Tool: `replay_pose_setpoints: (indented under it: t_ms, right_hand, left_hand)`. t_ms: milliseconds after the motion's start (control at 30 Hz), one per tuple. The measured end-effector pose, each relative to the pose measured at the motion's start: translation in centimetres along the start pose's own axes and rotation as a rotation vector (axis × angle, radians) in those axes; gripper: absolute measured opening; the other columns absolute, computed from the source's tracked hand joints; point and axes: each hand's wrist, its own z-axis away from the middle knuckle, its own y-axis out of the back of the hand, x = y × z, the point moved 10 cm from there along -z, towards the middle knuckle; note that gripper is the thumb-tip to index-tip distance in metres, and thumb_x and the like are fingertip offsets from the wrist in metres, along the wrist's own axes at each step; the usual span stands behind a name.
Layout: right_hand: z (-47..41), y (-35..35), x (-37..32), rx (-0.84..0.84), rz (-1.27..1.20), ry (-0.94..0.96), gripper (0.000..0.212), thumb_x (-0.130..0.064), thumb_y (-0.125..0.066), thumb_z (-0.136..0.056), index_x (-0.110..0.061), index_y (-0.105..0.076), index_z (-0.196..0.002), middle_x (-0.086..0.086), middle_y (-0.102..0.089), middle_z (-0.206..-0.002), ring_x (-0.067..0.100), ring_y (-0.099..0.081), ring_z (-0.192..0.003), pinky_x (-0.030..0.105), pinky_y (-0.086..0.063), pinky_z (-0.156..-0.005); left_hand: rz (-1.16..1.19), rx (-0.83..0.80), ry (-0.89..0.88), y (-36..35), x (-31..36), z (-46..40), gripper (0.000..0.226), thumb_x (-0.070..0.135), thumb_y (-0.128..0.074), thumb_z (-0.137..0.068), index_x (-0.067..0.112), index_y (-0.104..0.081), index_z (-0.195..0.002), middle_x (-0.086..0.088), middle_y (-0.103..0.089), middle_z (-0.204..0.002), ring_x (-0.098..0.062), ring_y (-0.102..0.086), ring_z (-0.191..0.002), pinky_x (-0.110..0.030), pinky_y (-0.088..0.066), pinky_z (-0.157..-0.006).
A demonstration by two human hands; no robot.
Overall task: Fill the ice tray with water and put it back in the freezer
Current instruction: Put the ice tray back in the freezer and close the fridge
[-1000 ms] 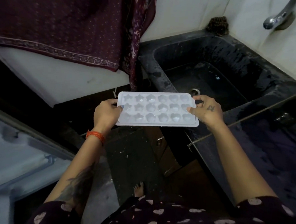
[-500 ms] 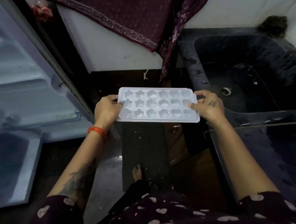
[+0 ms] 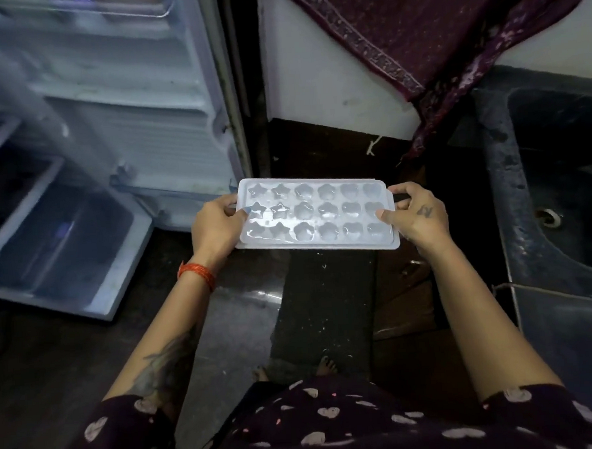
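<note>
Both hands grip the white ice tray (image 3: 316, 216) level, left hand (image 3: 215, 225) clasping its left end, right hand (image 3: 416, 214) its right, with the open fridge door (image 3: 127, 106) beyond the left hand and the dark sink (image 3: 498, 179) past the right.

A dark maroon garment (image 3: 332, 428) printed with pale hearts, short-sleeved. An orange-red thread bracelet (image 3: 197, 273) circles the left wrist; 1 dark tattoo (image 3: 164, 363) runs along that forearm, and 1 small one (image 3: 424, 211) marks the right hand (image 3: 416, 214).

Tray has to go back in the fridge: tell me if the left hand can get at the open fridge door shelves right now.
Probably not: the left hand grips the white plastic ice tray, as does the right hand. Nothing blocks the open fridge door.
</note>
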Motion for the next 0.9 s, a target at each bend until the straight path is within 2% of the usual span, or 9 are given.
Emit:
replay_pose_setpoints:
  t_ms: [167,333,533,667,767,900]
  right_hand:
    - [0.6,-4.6,-4.2,-0.056,0.021,0.045,0.047,-0.021,-0.073,-0.078,-0.019,-0.056,-0.122,-0.004,-0.059,-0.091,0.018,-0.062,-0.087,0.038,-0.055,-0.077]
    - [1.2,-9.5,-8.5,-0.127,0.016,0.099,0.049,-0.019,-0.073,-0.079,-0.017,-0.055,-0.124,0.005,-0.065,-0.102,0.020,-0.063,-0.089,0.037,-0.055,-0.074]
    - [1.8,-15.7,-14.1,-0.227,0.019,0.168,0.049,-0.017,-0.073,-0.078,-0.017,-0.055,-0.124,0.006,-0.065,-0.102,0.021,-0.063,-0.090,0.042,-0.055,-0.080]
    - [1.7,-19.9,-17.9,-0.309,0.014,0.219,0.047,-0.016,-0.074,-0.077,-0.017,-0.057,-0.121,-0.001,-0.062,-0.091,0.019,-0.062,-0.088,0.039,-0.054,-0.081]
    - [1.4,-22.9,-20.9,-0.367,0.022,0.262,0.045,-0.017,-0.075,-0.076,-0.017,-0.059,-0.119,0.000,-0.062,-0.097,0.019,-0.062,-0.093,0.037,-0.053,-0.084]
    - [0.9,-26.9,-24.8,-0.444,0.027,0.330,0.043,-0.016,-0.076,-0.075,-0.017,-0.060,-0.115,-0.001,-0.062,-0.100,0.016,-0.060,-0.090,0.030,-0.049,-0.082]
  left_hand:
    - [0.013,0.039,0.055,4.6,-3.7,-0.8,0.028,0.024,-0.059,-0.091,0.018,-0.066,-0.118,-0.005,-0.071,-0.099,-0.025,-0.065,-0.096,-0.033,-0.048,-0.079]
    - [0.006,0.097,0.079,9.5,-7.1,-1.8,0.027,0.025,-0.059,-0.091,0.020,-0.067,-0.116,-0.005,-0.071,-0.097,-0.022,-0.063,-0.089,-0.026,-0.041,-0.072]
    - [0.023,0.202,0.139,15.7,-11.2,-2.4,0.026,0.024,-0.058,-0.091,0.020,-0.067,-0.115,0.002,-0.066,-0.089,-0.020,-0.060,-0.088,-0.030,-0.046,-0.077]
    - [0.029,0.278,0.201,19.3,-14.2,-2.8,0.026,0.026,-0.059,-0.090,0.023,-0.068,-0.115,0.001,-0.070,-0.095,-0.021,-0.062,-0.093,-0.028,-0.043,-0.075]
    - [0.041,0.334,0.262,21.8,-16.2,-2.9,0.025,0.026,-0.059,-0.090,0.022,-0.068,-0.113,0.003,-0.067,-0.090,-0.020,-0.062,-0.093,-0.028,-0.042,-0.075]
    - [0.059,0.403,0.326,24.6,-18.2,-3.1,0.026,0.025,-0.059,-0.091,0.021,-0.067,-0.115,0.005,-0.063,-0.086,-0.017,-0.058,-0.086,-0.027,-0.039,-0.073]
